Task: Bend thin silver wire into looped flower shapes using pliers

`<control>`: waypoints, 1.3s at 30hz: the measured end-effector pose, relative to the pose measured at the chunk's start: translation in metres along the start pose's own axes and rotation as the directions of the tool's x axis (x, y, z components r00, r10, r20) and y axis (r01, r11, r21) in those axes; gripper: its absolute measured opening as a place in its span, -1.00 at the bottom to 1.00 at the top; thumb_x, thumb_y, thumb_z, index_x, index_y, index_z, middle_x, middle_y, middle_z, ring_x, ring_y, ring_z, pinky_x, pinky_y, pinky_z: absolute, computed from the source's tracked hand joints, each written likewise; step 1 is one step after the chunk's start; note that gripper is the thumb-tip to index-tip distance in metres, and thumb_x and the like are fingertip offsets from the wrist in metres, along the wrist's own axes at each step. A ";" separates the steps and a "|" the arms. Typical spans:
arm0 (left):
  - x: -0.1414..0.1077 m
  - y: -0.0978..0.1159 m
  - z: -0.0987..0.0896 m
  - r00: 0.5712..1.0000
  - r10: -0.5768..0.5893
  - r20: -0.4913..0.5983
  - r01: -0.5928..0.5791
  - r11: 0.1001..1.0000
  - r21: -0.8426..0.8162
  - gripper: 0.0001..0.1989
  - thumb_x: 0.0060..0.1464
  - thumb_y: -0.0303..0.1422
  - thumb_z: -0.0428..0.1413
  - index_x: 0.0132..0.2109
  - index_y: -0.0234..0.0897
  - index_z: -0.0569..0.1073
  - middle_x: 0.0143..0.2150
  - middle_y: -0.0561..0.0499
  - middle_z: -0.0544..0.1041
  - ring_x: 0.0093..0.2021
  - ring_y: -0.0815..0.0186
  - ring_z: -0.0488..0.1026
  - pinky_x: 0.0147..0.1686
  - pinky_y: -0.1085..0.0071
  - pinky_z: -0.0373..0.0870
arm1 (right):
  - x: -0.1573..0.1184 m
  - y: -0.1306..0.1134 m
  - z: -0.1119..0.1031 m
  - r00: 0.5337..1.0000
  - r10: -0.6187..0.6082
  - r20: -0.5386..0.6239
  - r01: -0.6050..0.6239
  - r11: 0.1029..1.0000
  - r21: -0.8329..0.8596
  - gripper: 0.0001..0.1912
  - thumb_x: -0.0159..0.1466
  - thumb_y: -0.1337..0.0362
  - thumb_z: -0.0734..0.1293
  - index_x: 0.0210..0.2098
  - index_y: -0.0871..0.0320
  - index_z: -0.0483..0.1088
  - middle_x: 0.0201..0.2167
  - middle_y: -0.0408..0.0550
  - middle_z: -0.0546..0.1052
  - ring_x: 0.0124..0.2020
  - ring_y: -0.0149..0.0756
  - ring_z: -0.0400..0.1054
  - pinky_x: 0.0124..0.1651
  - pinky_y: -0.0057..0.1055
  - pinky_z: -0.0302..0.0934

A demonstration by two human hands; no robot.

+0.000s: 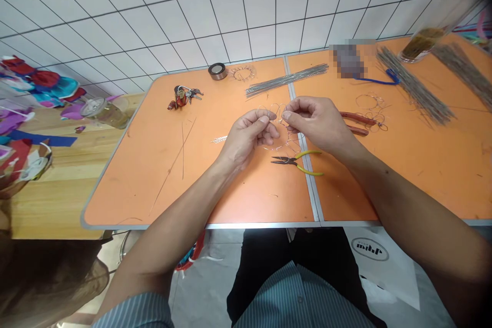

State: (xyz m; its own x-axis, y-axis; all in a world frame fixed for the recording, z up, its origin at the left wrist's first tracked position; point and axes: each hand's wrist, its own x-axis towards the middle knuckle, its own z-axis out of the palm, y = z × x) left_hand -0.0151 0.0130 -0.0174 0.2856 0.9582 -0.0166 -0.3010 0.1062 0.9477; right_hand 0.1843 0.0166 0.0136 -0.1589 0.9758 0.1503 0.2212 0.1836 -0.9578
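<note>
Between my two hands, above the orange table [238, 189], is a ring of thin wire loops [282, 138]. My left hand [253, 130] pinches its upper left part between thumb and forefinger, the other fingers curled below. At the upper right of the ring, my right hand [313, 120] is closed with thumb and forefinger together on the wire. Yellow-handled pliers [295, 160] lie just below the ring with their jaws pointing left. Red-handled pliers [359, 123] lie partly hidden behind my right hand.
Wire bundles [286, 80] [417, 87] lie toward the back. A tape roll [218, 71], keys [188, 94] and another wire ring [242, 73] are at the back left. Loose wires [183, 151] lie left. A jar [423, 43] stands back right, near a tiled wall.
</note>
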 end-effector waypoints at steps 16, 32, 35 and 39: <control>-0.001 0.002 0.002 0.999 -0.028 -0.035 0.029 1.000 0.003 -0.82 0.32 -0.24 0.29 -0.14 -0.27 0.57 -0.41 0.05 0.66 -0.52 0.46 0.49 -0.41 0.53 0.40 | -0.001 -0.004 -0.001 1.000 -0.015 0.009 0.016 0.999 -0.043 -0.89 0.27 0.41 0.43 -0.39 0.11 0.53 -0.43 -0.14 0.53 -0.35 -0.29 0.42 -0.25 -0.30 0.33; -0.002 0.003 0.003 0.998 -0.036 -0.043 0.037 0.999 0.018 -0.80 0.31 -0.21 0.31 -0.13 -0.26 0.58 -0.40 0.06 0.65 -0.51 0.46 0.50 -0.40 0.52 0.41 | -0.002 -0.008 -0.001 1.000 0.014 0.000 -0.014 0.998 -0.067 -0.86 0.25 0.40 0.46 -0.42 0.09 0.50 -0.46 -0.12 0.54 -0.38 -0.28 0.41 -0.29 -0.30 0.30; -0.002 0.003 0.002 0.999 -0.034 -0.034 0.034 0.999 0.012 -0.80 0.32 -0.21 0.31 -0.13 -0.26 0.58 -0.39 0.05 0.66 -0.50 0.46 0.50 -0.39 0.52 0.42 | -0.002 -0.008 -0.001 1.000 0.016 0.002 -0.016 0.996 -0.083 -0.86 0.24 0.42 0.46 -0.42 0.09 0.50 -0.47 -0.13 0.52 -0.39 -0.28 0.41 -0.28 -0.29 0.28; -0.002 0.002 0.002 1.000 -0.030 -0.010 0.030 0.999 -0.021 -0.81 0.32 -0.23 0.31 -0.12 -0.27 0.57 -0.38 0.04 0.67 -0.49 0.46 0.51 -0.39 0.53 0.42 | -0.003 -0.008 -0.002 1.000 0.020 0.003 -0.019 0.993 -0.112 -0.85 0.24 0.44 0.44 -0.42 0.10 0.50 -0.49 -0.14 0.51 -0.41 -0.28 0.39 -0.28 -0.29 0.26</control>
State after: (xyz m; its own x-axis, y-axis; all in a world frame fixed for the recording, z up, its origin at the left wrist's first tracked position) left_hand -0.0149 0.0111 -0.0149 0.2852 0.9572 -0.0481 -0.3110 0.1399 0.9400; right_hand 0.1844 0.0126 0.0215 -0.1570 0.9789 0.1308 0.3309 0.1769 -0.9269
